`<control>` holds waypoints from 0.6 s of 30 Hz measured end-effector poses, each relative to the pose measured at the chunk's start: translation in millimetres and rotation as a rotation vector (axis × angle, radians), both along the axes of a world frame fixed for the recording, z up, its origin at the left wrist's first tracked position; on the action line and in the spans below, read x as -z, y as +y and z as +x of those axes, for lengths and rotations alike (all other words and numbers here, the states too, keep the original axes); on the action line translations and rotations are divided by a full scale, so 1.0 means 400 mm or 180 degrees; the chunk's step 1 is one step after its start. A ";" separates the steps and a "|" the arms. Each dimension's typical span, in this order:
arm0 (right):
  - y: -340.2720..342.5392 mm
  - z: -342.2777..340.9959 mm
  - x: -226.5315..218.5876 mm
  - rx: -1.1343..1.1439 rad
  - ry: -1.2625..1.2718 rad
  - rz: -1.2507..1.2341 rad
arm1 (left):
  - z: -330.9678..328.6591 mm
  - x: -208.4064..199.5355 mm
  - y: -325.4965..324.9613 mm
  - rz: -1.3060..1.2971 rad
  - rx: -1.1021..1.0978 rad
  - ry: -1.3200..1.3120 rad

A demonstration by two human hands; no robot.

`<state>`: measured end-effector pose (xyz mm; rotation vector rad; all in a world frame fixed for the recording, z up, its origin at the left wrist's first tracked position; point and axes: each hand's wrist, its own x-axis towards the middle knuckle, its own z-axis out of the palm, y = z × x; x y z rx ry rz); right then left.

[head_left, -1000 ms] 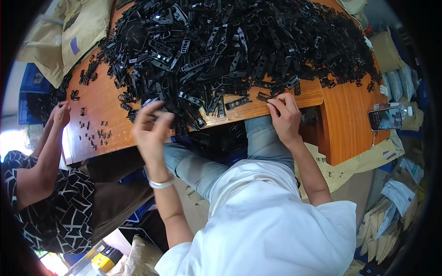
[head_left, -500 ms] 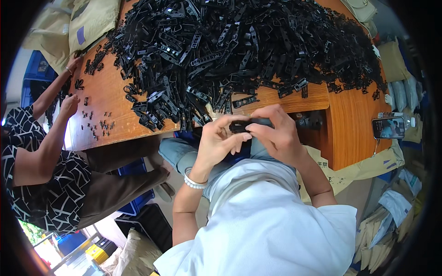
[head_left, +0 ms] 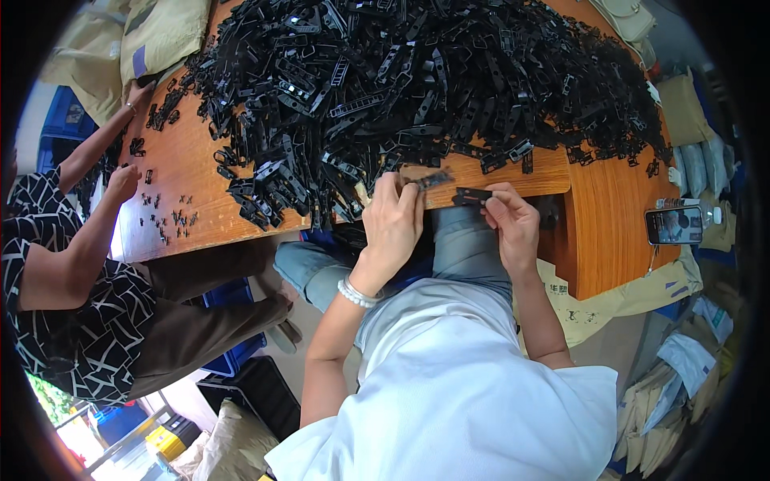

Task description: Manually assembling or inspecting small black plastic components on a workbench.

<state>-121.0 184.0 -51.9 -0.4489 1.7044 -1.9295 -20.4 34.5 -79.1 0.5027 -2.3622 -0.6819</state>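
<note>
Forward of the bare left hand (head_left: 395, 216) and bare right hand (head_left: 515, 220), passage is blocked by a broad heap of black plastic parts (head_left: 433, 88), while rightward, room is left over the brown wood-grain table (head_left: 613, 228) up to a rectangular black phone (head_left: 674, 226).

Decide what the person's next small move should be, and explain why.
Probably the left hand should draw the blurred black part at its fingers toward the right hand, which pinches a dark piece nearby; a short move would bring the two together. Blur hides whether the left hand grips its part.
</note>
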 end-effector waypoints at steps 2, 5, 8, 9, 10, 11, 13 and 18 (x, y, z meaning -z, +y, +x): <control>-0.007 0.006 -0.001 -0.0204 0.0045 0.0133 | 0.007 -0.001 0.003 0.0251 0.0032 0.0506; -0.020 0.016 -0.010 -0.0439 0.0182 0.0090 | 0.019 -0.055 0.011 0.3561 0.0337 0.0520; -0.027 0.026 -0.017 -0.0266 0.0320 0.0144 | 0.030 -0.077 -0.006 0.4627 0.0603 0.0285; -0.028 0.027 -0.014 -0.0178 0.0615 0.0325 | 0.038 -0.064 -0.010 0.4619 0.0817 0.0257; -0.030 0.029 -0.012 -0.0086 0.0907 0.0512 | 0.040 -0.058 -0.010 0.4620 0.0816 0.0257; -0.032 0.033 -0.016 -0.0086 0.0908 0.0512 | 0.042 -0.054 -0.011 0.4617 0.0774 0.0102; -0.036 0.040 -0.026 -0.0097 0.0874 0.0728 | 0.043 -0.054 -0.007 0.4614 0.0728 -0.0049; -0.035 0.048 -0.017 -0.0223 0.0994 0.0739 | 0.042 -0.058 0.025 0.4602 0.0633 0.0249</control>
